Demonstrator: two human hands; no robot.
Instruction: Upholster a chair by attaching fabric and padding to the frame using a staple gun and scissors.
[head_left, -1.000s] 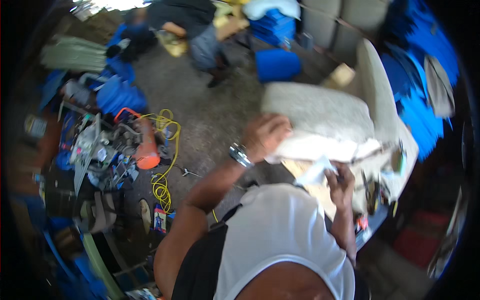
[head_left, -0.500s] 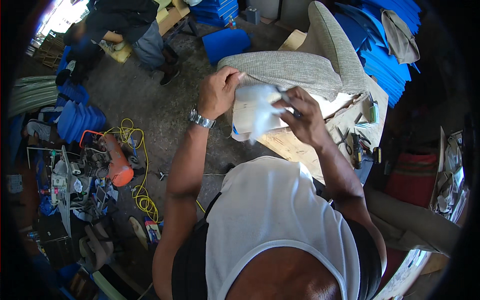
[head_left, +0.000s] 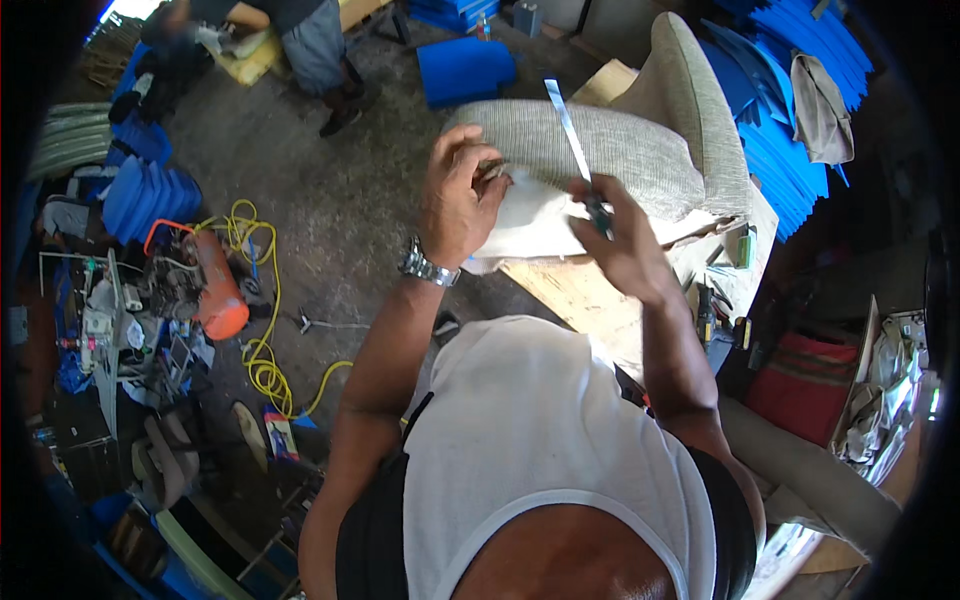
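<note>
A grey-beige upholstered seat [head_left: 590, 140] with a curved backrest [head_left: 695, 120] lies on a light wooden board [head_left: 570, 300]. My left hand [head_left: 460, 195], with a metal-banded watch on its wrist, is closed on the fabric edge at the seat's left front corner. Below that edge a pale white panel [head_left: 535, 215] shows. My right hand [head_left: 625, 240] grips the dark handle of a knife [head_left: 570, 130] over the seat's front. Its long, thin, shiny blade points up and away, in front of the grey fabric. Motion blurs the right fingers a little.
Hand tools [head_left: 712, 310] lie at the board's right end. Stacked blue sheets [head_left: 785, 150] stand at far right. On the left floor are an orange compressor tank [head_left: 218, 300], a coiled yellow hose [head_left: 265, 370] and blue pieces [head_left: 150, 195]. Another person [head_left: 310, 50] works at far left.
The knife now points up and away in my right hand. The blurred pale material between my hands is gone from there. My left hand has shifted slightly right, still at the fabric edge.
</note>
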